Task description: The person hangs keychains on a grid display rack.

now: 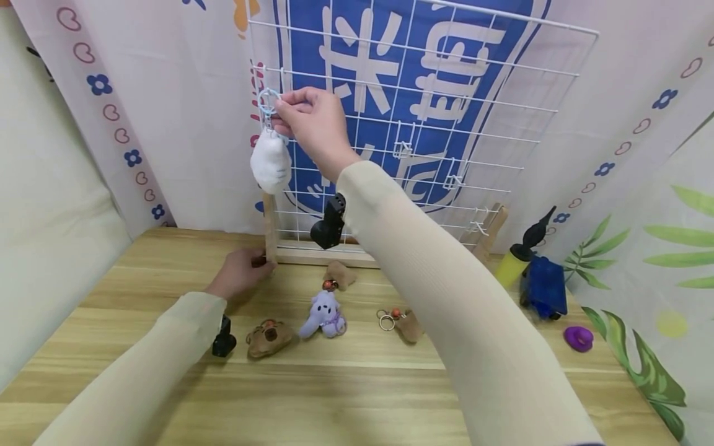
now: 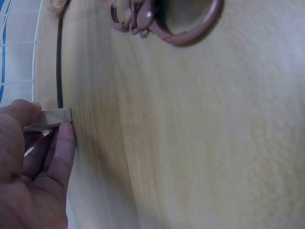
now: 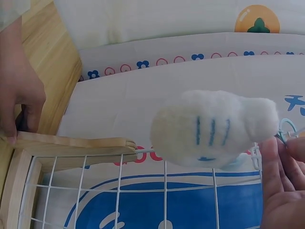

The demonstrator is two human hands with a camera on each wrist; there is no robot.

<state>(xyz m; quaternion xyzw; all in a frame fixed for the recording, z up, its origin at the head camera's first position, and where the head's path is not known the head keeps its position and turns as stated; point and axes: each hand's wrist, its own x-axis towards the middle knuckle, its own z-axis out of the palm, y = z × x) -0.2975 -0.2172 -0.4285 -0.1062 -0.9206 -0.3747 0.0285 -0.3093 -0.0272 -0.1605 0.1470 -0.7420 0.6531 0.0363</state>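
Pale wood-grained surface, near edge cut off by frame. Right hand: grip pinching pale-blue ring of white plush charm, hanging at white wire rack's left edge. Left hand: grip pinching its wooden foot.

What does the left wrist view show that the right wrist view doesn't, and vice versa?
Only the left wrist view shows the mauve clasp. Only the right wrist view shows the white toy and the right hand pinching its blue ring. Both show the left hand gripping the wooden stand, the wire grid and the table.
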